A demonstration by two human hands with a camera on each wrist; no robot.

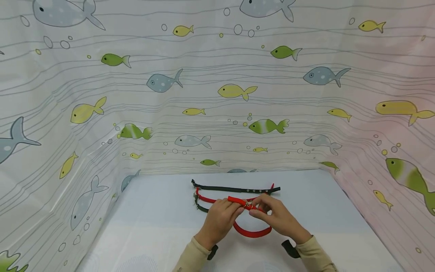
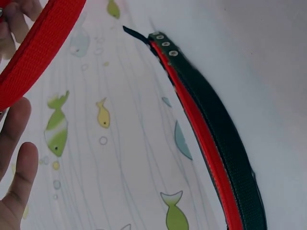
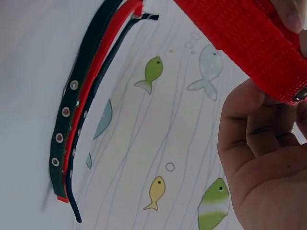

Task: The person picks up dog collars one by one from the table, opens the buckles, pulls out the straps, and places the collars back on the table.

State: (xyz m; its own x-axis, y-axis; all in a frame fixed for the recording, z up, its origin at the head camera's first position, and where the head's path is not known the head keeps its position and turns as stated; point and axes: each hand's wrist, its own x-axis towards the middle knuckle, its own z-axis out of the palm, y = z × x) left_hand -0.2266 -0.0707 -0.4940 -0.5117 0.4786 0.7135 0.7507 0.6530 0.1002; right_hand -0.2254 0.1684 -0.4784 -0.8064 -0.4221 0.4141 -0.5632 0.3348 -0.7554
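Both hands hold a red webbing collar (image 1: pixel 253 233) above the table, its lower part hanging in a curved loop. My left hand (image 1: pixel 220 219) grips the strap near its metal buckle, from which a red end sticks out. At the buckle's right side, my right hand (image 1: pixel 276 215) pinches the strap between thumb and fingers. In the right wrist view the woven red strap (image 3: pixel 240 36) crosses above the curled fingers, with a metal eyelet at its edge. The left wrist view shows the red band (image 2: pixel 50 45) close up; the left hand's grip is partly cut off there.
Beyond the hands lie a dark collar (image 1: pixel 221 188) with metal eyelets, another red collar (image 1: pixel 205 199) and a second dark collar (image 1: pixel 202 208), side by side on the white table (image 1: pixel 136 215). A fish-print curtain (image 1: pixel 217 71) encloses the back and sides.
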